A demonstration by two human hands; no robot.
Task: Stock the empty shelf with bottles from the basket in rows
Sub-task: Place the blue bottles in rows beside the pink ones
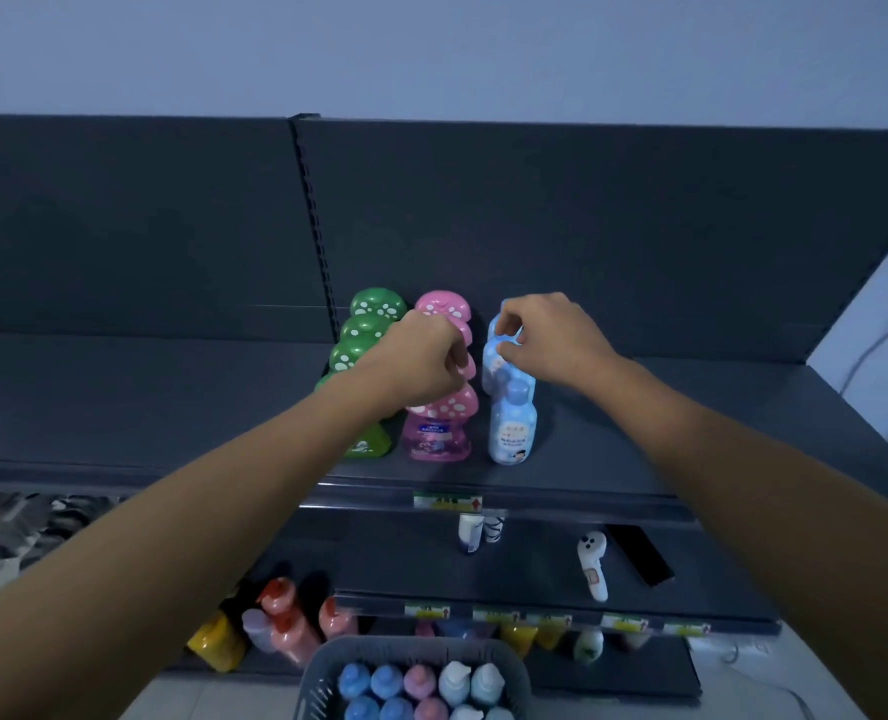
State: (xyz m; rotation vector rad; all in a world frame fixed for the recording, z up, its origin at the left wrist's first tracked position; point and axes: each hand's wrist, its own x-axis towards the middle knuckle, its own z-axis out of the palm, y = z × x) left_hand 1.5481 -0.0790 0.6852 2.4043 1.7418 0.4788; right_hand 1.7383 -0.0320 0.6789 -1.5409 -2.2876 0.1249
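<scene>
On the dark top shelf (639,449) stand three front-to-back rows of bottles: green mushroom-capped bottles (361,335), pink mushroom-capped bottles (439,423) and light blue bottles (512,428). My left hand (421,361) is closed over the cap of a pink bottle in the middle of its row. My right hand (546,337) pinches the cap of a light blue bottle near the back of its row. The grey basket (322,672) sits at the bottom centre, holding several blue, pink and white bottles.
The top shelf is bare to the right of the blue row and on the left panel. The shelf below holds a white thermometer-like device (592,563), a dark flat item (639,556) and small tubes (475,532). Orange, yellow and red bottles (281,626) stand on the lowest shelf.
</scene>
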